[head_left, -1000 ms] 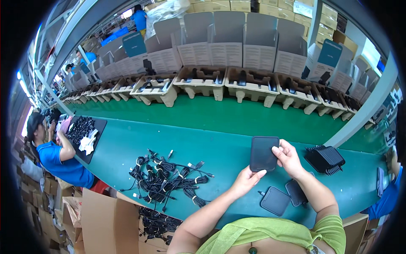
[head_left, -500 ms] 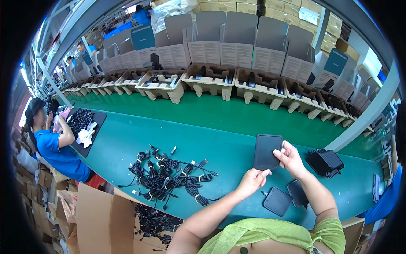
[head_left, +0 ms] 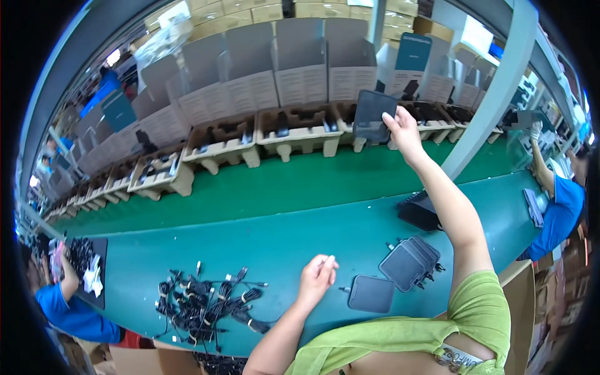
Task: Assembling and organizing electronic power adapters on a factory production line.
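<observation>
My right hand [head_left: 405, 130] is raised at the row of open boxes, its thumb and fingers closed on the edge of a flat black rectangular device [head_left: 371, 115]. The device hangs in front of a moulded pulp tray [head_left: 347, 122], partly hiding it; I cannot tell whether they touch. Over the table, my left hand [head_left: 317, 279] has its fingers curled together, with nothing visible in them. Beside it lies a flat black device [head_left: 371, 294] with a short plug. Farther right are several more devices in an overlapping pile [head_left: 409, 262], and another black stack [head_left: 417, 212] sits partly behind my right forearm.
Tied black cables [head_left: 209, 303] lie heaped on the green table [head_left: 275, 240]. Open boxes with pulp trays [head_left: 299, 134] line the far side. A slanted metal post [head_left: 494, 94] rises at the right. Co-workers in blue sit at the left [head_left: 75, 315] and right [head_left: 559, 209].
My right hand has carried the black device from over the table up to the trays. My left hand has let go of it and drawn away left. The view has swung rightward.
</observation>
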Demonstrator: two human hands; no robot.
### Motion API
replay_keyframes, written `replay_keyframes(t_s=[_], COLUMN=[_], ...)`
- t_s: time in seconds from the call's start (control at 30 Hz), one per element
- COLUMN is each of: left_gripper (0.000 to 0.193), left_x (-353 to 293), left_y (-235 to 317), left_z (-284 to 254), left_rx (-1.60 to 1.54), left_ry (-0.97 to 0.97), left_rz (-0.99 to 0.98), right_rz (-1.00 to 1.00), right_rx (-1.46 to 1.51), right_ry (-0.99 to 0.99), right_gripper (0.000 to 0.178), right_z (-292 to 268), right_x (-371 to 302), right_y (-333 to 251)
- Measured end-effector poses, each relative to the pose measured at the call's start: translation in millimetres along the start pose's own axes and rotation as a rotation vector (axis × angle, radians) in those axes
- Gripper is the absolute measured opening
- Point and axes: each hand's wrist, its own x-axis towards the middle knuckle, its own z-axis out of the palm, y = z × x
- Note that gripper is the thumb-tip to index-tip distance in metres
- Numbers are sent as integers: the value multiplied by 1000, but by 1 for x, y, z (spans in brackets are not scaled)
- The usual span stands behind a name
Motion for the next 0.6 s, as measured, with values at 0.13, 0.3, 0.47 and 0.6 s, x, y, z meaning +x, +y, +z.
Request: replay_keyframes(t_s=[0.13,0.3,0.47,0.6], left_gripper=[22,22,23,23], left_x=[6,2,2,2], left_y=[-3,-7,0,2], left_z=[8,-3,-1,-1], left_rx=[-4,-20,-55,-71], left_ry=[-43,0,-13,-3], left_rz=[-28,-35,-78,-97], right_rz=[-130,42,129,187], right_rx=[-480,-722,-1046,-1141], right_ry=[265,396,263,57], right_gripper=[31,34,40,47], right_z=[-88,-67,-69,-80], right_x=[88,110,124,140], right_y=[75,64,90,108])
